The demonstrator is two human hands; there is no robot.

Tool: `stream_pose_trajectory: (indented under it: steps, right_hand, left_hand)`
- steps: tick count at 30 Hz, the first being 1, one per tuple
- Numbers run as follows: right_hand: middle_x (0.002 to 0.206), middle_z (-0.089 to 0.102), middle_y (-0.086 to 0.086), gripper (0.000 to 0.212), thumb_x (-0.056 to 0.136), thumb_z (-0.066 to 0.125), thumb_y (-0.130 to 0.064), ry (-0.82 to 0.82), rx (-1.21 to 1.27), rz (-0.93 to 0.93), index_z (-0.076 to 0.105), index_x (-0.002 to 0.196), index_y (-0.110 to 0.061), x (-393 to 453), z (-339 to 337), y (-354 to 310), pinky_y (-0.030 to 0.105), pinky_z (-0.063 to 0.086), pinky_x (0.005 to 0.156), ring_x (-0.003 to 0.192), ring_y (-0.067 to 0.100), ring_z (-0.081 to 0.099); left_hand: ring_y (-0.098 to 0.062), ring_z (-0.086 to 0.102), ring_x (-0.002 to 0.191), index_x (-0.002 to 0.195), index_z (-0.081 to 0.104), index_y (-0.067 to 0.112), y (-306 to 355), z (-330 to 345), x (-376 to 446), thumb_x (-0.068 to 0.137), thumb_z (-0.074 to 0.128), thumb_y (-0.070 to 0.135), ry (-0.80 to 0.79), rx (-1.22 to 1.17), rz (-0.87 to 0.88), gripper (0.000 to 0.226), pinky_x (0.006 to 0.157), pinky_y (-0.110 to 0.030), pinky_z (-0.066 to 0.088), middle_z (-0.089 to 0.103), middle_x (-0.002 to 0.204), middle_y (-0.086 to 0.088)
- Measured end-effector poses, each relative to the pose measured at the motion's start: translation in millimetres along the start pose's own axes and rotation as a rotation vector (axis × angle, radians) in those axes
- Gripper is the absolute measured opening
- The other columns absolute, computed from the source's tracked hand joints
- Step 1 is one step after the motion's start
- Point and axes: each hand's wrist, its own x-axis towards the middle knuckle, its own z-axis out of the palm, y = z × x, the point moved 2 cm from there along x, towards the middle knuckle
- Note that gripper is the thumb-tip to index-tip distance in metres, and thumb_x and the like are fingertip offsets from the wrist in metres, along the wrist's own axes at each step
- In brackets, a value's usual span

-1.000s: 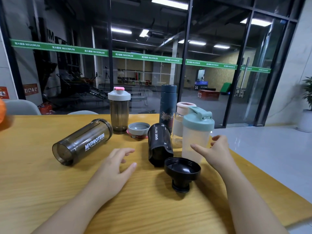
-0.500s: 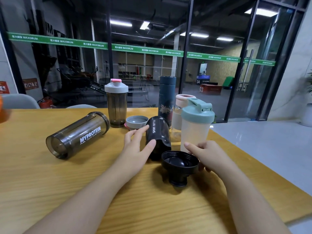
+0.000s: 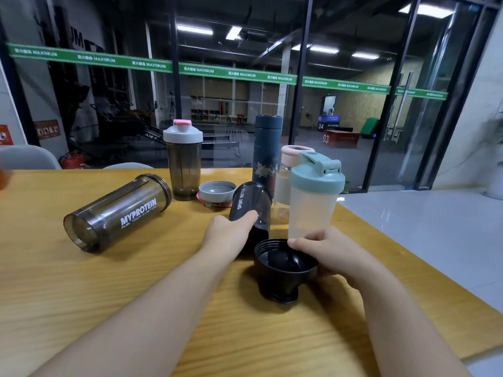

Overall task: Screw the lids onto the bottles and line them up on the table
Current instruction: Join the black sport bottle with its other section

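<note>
A black sport bottle lies on its side at the middle of the wooden table, and my left hand is wrapped around its near end. Its black lid rests upside down just in front, with my right hand gripping the lid's right rim. A smoky MYPROTEIN bottle lies lidless on its side at the left. A grey lid with pink trim sits upside down behind the black bottle.
Capped bottles stand at the back: a smoky shaker with a grey lid, a tall dark blue flask, a clear bottle with a pink lid and a frosted shaker with a green lid. The table's right edge runs close to my right arm.
My left hand moved forward and closed on the lying black bottle. My right hand dropped from beside the green-lidded shaker onto the black lid's rim.
</note>
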Motion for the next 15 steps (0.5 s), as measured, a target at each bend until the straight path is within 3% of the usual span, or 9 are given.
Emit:
stream_pose_trajectory:
  steps: [3,6,11,15]
  right_hand:
    - [0.057,0.058,0.001,0.024,0.090,0.063,-0.025,-0.003,0.026,0.001,0.066,0.068,-0.015,-1,1,-1,0.017,0.043,0.041,0.038,0.007,0.053]
    - [0.059,0.057,0.003,0.023,0.092,0.060,-0.021,-0.007,0.063,0.005,0.065,0.071,-0.011,-3,2,-2,0.014,0.041,0.038,0.034,0.003,0.052]
    - [0.070,0.059,0.008,0.023,0.095,0.055,-0.024,0.034,0.093,-0.011,0.064,0.089,-0.004,-2,4,-4,0.015,0.041,0.038,0.045,0.009,0.055]
    - [0.094,0.060,0.015,0.027,0.099,0.046,-0.030,0.059,0.243,-0.035,0.055,0.105,-0.006,1,11,-8,0.026,0.051,0.043,0.066,0.021,0.062]
  left_hand:
    - [-0.022,0.061,0.085,0.096,0.062,0.012,0,-5,-2,0.064,0.063,0.051,-0.009,-0.099,-0.030,0.050,0.088,-0.038,0.053,0.066,0.093,-0.005]
    - [-0.015,0.057,0.077,0.083,0.060,0.016,-2,-11,-4,0.078,0.064,0.043,-0.039,-0.202,-0.044,0.028,0.090,-0.038,0.051,0.061,0.083,0.000]
    - [-0.023,0.064,0.096,0.102,0.062,0.018,-5,-34,-7,0.083,0.062,0.041,-0.034,-0.364,-0.029,0.030,0.071,-0.035,0.058,0.066,0.104,-0.008]
    - [-0.027,0.066,0.093,0.113,0.057,0.011,-7,-62,-11,0.089,0.059,0.031,-0.041,-0.521,0.014,0.031,0.065,-0.036,0.058,0.063,0.107,-0.012]
